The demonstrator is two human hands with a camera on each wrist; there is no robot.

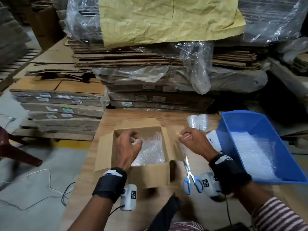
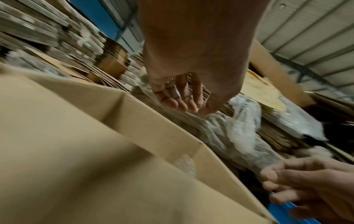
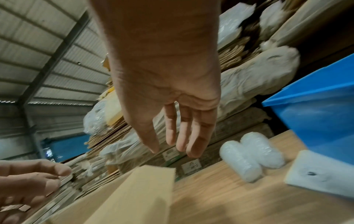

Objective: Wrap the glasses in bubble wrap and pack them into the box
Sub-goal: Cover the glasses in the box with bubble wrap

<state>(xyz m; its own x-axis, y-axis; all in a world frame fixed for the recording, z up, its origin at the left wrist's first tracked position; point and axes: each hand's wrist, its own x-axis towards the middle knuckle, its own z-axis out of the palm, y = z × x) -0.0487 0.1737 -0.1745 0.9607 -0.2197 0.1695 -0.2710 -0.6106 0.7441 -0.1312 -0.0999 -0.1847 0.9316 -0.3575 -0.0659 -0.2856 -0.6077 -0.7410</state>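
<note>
An open cardboard box (image 1: pixel 150 174) stands mid-table, lined with crumpled bubble wrap (image 1: pixel 150 150). My left hand (image 1: pixel 131 140) hovers over the box's left half with its fingers loosely bent. In the left wrist view, the left hand (image 2: pixel 199 108) has its thumb close to its fingertips and nothing clearly between them. My right hand (image 1: pixel 185 135) hangs just right of the box, above its right flap (image 3: pixel 143 181). In the right wrist view, the right hand (image 3: pixel 172 150) has relaxed, empty fingers. Two glasses wrapped in bubble wrap (image 1: pixel 198 122) (image 3: pixel 250 156) lie side by side beyond it.
A blue tub (image 1: pixel 260 119) holding bubble wrap sheets sits at the right. Blue-handled scissors (image 1: pixel 190 174) lie right of the box, and a white card (image 1: pixel 212 139) lies near the tub. Stacks of flat cardboard rise behind the table.
</note>
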